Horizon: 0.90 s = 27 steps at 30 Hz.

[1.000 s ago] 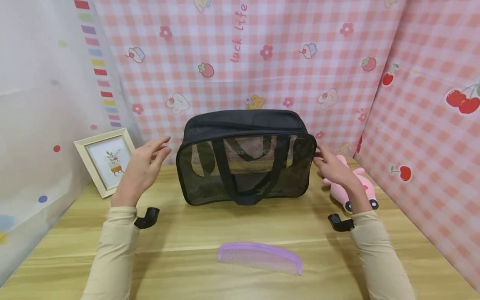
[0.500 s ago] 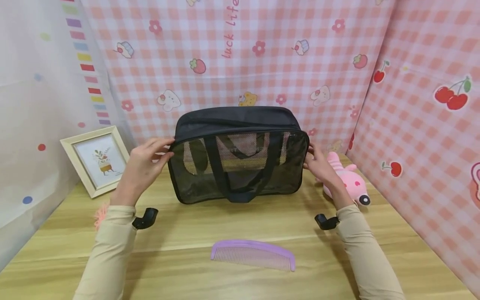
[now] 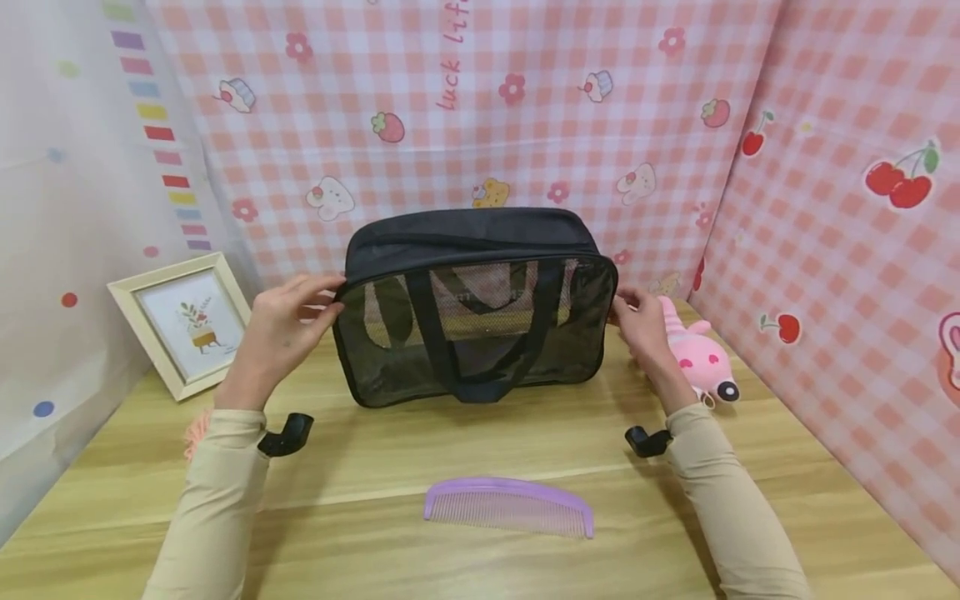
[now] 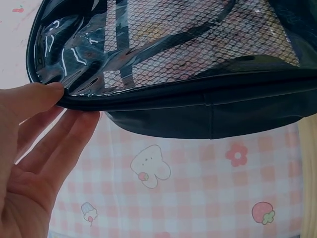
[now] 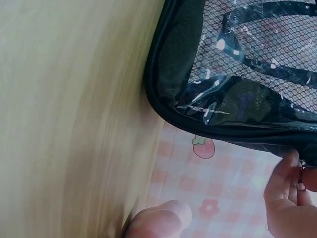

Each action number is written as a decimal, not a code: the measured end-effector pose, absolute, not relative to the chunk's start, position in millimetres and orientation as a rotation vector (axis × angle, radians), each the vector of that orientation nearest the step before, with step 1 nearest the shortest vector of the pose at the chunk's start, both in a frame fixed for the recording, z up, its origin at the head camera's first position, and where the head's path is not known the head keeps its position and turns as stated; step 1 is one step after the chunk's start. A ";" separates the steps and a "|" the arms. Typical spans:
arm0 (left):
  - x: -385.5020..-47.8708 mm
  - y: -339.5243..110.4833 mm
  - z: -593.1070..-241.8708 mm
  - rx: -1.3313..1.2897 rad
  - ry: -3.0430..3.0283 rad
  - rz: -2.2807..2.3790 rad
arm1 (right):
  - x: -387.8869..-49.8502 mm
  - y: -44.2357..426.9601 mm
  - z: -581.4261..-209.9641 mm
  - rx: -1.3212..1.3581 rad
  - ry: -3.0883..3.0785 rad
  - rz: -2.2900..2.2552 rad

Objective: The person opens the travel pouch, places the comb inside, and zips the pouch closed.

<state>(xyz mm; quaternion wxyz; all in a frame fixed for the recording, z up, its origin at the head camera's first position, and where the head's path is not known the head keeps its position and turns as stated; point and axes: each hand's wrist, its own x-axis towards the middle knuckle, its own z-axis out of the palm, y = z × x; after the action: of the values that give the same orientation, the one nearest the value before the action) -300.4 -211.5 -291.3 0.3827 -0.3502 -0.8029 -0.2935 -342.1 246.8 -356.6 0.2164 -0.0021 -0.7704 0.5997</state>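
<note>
A black bag with a clear front panel, mesh behind it and two black strap handles (image 3: 480, 392) stands upright at the back of the table. My left hand (image 3: 281, 333) is at its upper left corner. In the left wrist view, the thumb and fingers of that hand (image 4: 44, 134) pinch the piped edge of the bag (image 4: 208, 121). On the opposite side, my right hand (image 3: 645, 329) is at the bag's right edge. The right wrist view shows its fingertips (image 5: 285, 186) pinching at the bag's side; exactly what lies between them is too small to tell.
A purple comb (image 3: 510, 504) lies on the wooden table (image 3: 360, 542) in front. A framed plant picture (image 3: 191, 325) leans at the left, with coral fringe (image 3: 197, 433) near the left sleeve. A pink plush toy (image 3: 701, 362) sits behind the right wrist. Checked cloth (image 3: 465, 167) hangs behind.
My left hand has moved right from beside the bag and taken hold of its upper left corner. The right hand stays at the right edge. The head view has shifted slightly.
</note>
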 end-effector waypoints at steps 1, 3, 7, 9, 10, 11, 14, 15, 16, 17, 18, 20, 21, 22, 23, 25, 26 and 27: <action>-300.3 -211.8 -291.0 -0.897 -2.046 -0.759 | -342.2 246.7 -355.5 -0.034 -2.085 1.723; -299.8 -212.7 -289.9 -0.904 -2.043 -0.775 | -342.6 245.9 -352.7 -0.075 -1.986 1.830; -298.1 -214.8 -287.8 -0.919 -2.052 -0.779 | -342.1 242.7 -347.9 -0.078 -1.850 1.912; -297.3 -216.0 -287.0 -0.925 -2.060 -0.773 | -340.0 241.8 -345.7 -0.087 -1.872 1.850; -296.9 -216.4 -286.7 -0.926 -2.063 -0.772 | -338.6 241.5 -344.1 -0.089 -1.883 1.818; -296.7 -216.8 -286.4 -0.927 -2.066 -0.771 | -337.1 241.1 -342.0 -0.087 -1.880 1.807; -296.5 -217.1 -285.5 -0.925 -2.072 -0.778 | -333.3 241.0 -333.4 -0.027 -1.804 1.791; -296.5 -216.8 -285.3 -0.923 -2.075 -0.783 | -332.0 240.8 -329.6 -0.001 -1.766 1.794; -296.5 -216.4 -285.0 -0.923 -2.076 -0.788 | -330.9 240.6 -325.5 0.025 -1.735 1.791; -296.6 -216.0 -284.8 -0.923 -2.076 -0.794 | -329.8 240.4 -321.3 0.050 -1.708 1.784; -296.6 -215.6 -284.7 -0.923 -2.077 -0.800 | -328.8 240.0 -317.1 0.071 -1.694 1.763; -296.8 -214.5 -284.6 -0.929 -2.078 -0.819 | -326.0 238.6 -308.4 0.091 -1.706 1.710; -296.9 -213.9 -284.7 -0.931 -2.079 -0.829 | -324.6 237.7 -304.0 0.095 -1.729 1.678; -297.0 -213.3 -284.9 -0.934 -2.080 -0.839 | -323.2 236.9 -299.5 0.100 -1.749 1.656; -297.1 -212.5 -285.2 -0.934 -2.082 -0.849 | -321.8 235.8 -294.7 0.105 -1.772 1.634; -297.6 -210.6 -285.7 -0.925 -2.088 -0.868 | -320.2 233.8 -284.8 0.122 -1.824 1.599; -298.0 -209.4 -285.9 -0.916 -2.094 -0.873 | -319.6 232.2 -279.4 0.126 -1.856 1.583; -298.6 -208.0 -286.2 -0.908 -2.101 -0.873 | -319.3 230.1 -273.8 0.134 -1.891 1.568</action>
<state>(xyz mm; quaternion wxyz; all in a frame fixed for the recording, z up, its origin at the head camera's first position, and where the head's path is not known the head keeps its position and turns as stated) -298.6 -208.0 -286.2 0.3390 -0.3486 -0.8068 -0.3354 -319.3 230.1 -273.8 0.3343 0.0513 -0.7245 0.6006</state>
